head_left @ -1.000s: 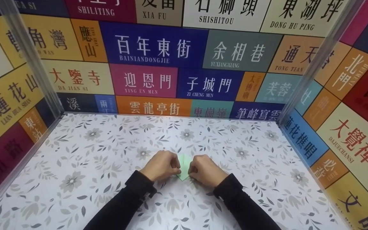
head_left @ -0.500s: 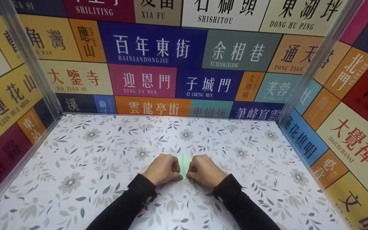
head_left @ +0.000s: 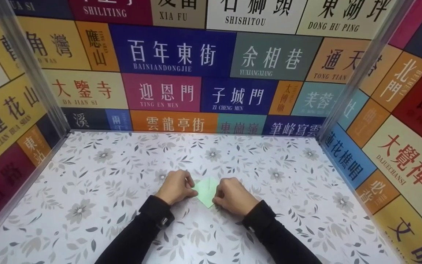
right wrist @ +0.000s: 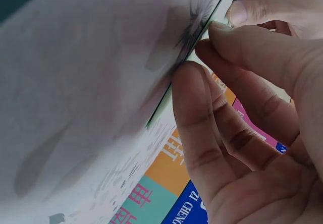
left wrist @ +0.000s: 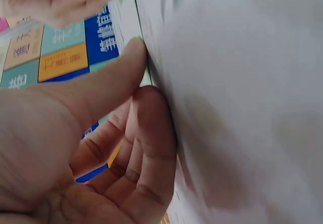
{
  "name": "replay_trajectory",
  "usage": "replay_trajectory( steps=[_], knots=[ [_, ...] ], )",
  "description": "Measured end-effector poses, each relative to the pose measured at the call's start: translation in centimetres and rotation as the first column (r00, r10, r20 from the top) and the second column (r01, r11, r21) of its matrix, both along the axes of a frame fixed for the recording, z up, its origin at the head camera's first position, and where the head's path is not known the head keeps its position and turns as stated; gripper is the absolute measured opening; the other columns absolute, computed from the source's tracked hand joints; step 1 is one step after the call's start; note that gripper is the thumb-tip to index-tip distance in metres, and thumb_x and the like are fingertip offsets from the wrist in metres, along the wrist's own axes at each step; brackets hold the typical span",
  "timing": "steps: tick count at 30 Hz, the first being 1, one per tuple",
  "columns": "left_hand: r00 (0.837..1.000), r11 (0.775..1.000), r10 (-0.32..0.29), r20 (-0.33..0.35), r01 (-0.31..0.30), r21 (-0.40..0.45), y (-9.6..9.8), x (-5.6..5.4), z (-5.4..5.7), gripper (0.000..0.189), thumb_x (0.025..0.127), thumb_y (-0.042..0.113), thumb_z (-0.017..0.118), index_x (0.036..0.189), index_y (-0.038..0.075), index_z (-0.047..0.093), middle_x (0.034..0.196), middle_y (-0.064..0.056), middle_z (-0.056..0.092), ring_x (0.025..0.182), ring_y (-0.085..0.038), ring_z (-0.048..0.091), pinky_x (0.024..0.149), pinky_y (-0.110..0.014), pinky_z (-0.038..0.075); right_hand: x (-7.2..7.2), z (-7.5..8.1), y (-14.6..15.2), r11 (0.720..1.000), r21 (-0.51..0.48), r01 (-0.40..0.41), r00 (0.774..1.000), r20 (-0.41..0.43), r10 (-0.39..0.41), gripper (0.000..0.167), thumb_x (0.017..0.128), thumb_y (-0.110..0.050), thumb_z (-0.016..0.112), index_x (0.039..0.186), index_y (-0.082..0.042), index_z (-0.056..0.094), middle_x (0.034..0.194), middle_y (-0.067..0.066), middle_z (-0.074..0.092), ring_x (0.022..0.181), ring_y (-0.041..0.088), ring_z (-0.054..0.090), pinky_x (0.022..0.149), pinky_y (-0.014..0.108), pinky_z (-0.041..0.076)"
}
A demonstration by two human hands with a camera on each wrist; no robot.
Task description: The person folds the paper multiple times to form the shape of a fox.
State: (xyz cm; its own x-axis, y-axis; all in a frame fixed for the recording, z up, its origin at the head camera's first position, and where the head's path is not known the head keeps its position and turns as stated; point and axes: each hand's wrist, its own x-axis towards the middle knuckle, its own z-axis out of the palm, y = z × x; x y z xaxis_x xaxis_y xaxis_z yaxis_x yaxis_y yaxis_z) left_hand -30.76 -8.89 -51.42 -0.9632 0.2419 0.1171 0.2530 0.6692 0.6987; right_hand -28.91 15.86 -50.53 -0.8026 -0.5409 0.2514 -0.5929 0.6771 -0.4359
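Note:
A small piece of light green folded paper (head_left: 206, 192) lies on the patterned tabletop between the two hands, its shape roughly a diamond with a faint crease near the top. At its left corner my left hand (head_left: 176, 186) pinches the edge between thumb and fingers. My right hand (head_left: 234, 195) has its thumb and curled fingers pinching the paper's right edge, covering that corner. Seen from the right wrist, the paper (right wrist: 162, 105) is a thin green-white strip flat along the table beside the fingertips. The left wrist view shows the left thumb (left wrist: 132, 57) and forefinger close together at the edge.
The white tabletop (head_left: 141, 231) carries a grey leaf and flower print. Upright panels with colourful place-name signs (head_left: 174, 55) enclose it at the back and both sides, and clear corner posts (head_left: 361, 66) stand where they meet. Dark sleeves (head_left: 134, 231) cover the forearms.
My left hand has shifted left, away from the right hand, so more of the green paper shows between them. My right hand stays nearly in place.

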Motion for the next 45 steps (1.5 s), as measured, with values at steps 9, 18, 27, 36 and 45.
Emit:
replay_trajectory(
  steps=[9, 18, 27, 36, 45],
  knots=[
    [0.998, 0.999, 0.035, -0.043, -0.035, 0.006, -0.6, -0.1, 0.2, 0.016, 0.083, -0.006, 0.093, 0.08, 0.007, 0.083, 0.07, -0.003, 0.075, 0.063, -0.009, 0.059, 0.062, -0.024, 0.049, 0.0, -0.4, -0.3, 0.999, -0.006, 0.051, 0.999, -0.017, -0.051, 0.015, 0.088, -0.007, 0.097, 0.079, -0.01, 0.086, 0.074, 0.001, 0.078, 0.067, 0.007, 0.063, 0.068, 0.026, 0.056],
    [0.988, 0.997, 0.007, -0.153, -0.02, -0.08, 0.5, 0.4, 0.8, 0.016, 0.08, -0.005, 0.094, 0.077, 0.009, 0.086, 0.074, -0.002, 0.081, 0.073, -0.019, 0.071, 0.077, -0.043, 0.065, -0.2, -0.6, -0.3, 0.997, -0.024, 0.077, 0.997, -0.017, -0.077, 0.016, 0.086, -0.007, 0.1, 0.078, -0.011, 0.086, 0.073, -0.001, 0.08, 0.069, 0.01, 0.068, 0.071, 0.028, 0.058],
    [0.992, 0.997, -0.011, -0.126, 0.002, -0.072, 0.8, 0.5, 0.5, 0.016, 0.08, -0.002, 0.099, 0.081, 0.006, 0.086, 0.075, -0.004, 0.08, 0.07, -0.017, 0.067, 0.075, -0.042, 0.064, -0.8, -0.6, 0.1, 0.994, -0.035, 0.107, 0.994, -0.006, -0.107, 0.017, 0.084, -0.002, 0.099, 0.079, -0.009, 0.084, 0.076, 0.001, 0.082, 0.075, 0.02, 0.075, 0.074, 0.033, 0.06],
    [0.993, 0.998, -0.03, -0.114, 0.023, -0.062, 0.8, 0.4, 0.5, 0.014, 0.08, -0.003, 0.097, 0.084, 0.005, 0.086, 0.078, -0.005, 0.081, 0.071, -0.017, 0.067, 0.079, -0.043, 0.065, -1.8, -0.8, 1.8, 0.964, -0.061, 0.258, 0.966, 0.037, -0.256, 0.016, 0.088, 0.003, 0.096, 0.083, -0.007, 0.084, 0.081, 0.004, 0.082, 0.081, 0.022, 0.077, 0.082, 0.042, 0.067],
    [0.995, 0.998, -0.037, -0.096, 0.032, -0.048, 0.6, 0.3, 0.5, 0.016, 0.078, 0.0, 0.1, 0.084, 0.006, 0.086, 0.078, -0.003, 0.081, 0.072, -0.015, 0.067, 0.079, -0.042, 0.065, -2.4, -0.7, 2.4, 0.942, -0.063, 0.329, 0.944, 0.064, -0.325, 0.017, 0.09, 0.003, 0.094, 0.083, -0.008, 0.084, 0.083, 0.005, 0.082, 0.083, 0.022, 0.076, 0.086, 0.047, 0.068]
  ],
)
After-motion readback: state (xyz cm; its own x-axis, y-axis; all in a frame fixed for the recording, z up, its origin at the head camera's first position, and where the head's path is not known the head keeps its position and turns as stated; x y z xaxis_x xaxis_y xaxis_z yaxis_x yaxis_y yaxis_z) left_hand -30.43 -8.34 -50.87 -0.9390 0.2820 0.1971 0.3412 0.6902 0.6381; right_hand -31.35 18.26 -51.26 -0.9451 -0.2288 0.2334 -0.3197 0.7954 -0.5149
